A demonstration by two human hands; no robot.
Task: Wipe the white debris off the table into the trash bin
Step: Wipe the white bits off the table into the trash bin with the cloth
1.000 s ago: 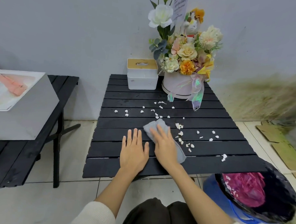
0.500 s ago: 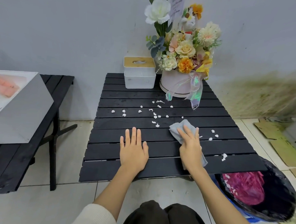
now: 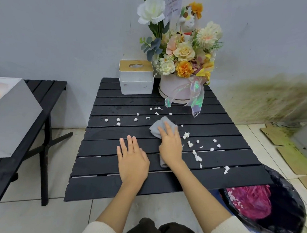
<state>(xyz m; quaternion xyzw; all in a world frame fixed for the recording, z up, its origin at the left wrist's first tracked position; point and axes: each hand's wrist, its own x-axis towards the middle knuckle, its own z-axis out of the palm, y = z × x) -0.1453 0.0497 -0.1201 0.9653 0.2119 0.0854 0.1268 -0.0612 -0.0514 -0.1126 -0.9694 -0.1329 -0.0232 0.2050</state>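
White debris crumbs (image 3: pixel 196 155) lie scattered over the black slatted table (image 3: pixel 112 186), some in a row at mid-left and a cluster to the right of my right hand. My right hand (image 3: pixel 170 144) presses flat, fingers straight, on a grey cloth (image 3: pixel 157 127) at the table's middle. My left hand (image 3: pixel 133 161) rests flat on the slats just left of it, holding nothing. The trash bin (image 3: pixel 288 215), lined with a black bag and holding pink waste, stands on the floor under the table's near right corner.
A white tissue box (image 3: pixel 136 77) and a flower arrangement in a white pot (image 3: pixel 178 89) stand at the table's far edge against the wall. A second black table (image 3: pixel 38 102) with a grey box (image 3: pixel 11 118) is at the left. Cardboard pieces (image 3: pixel 290 149) lie on the tiled floor at the right.
My right hand has slid the cloth back leftward and farther up the table, leaving a cluster of crumbs to its right. My left hand has stayed flat in place.
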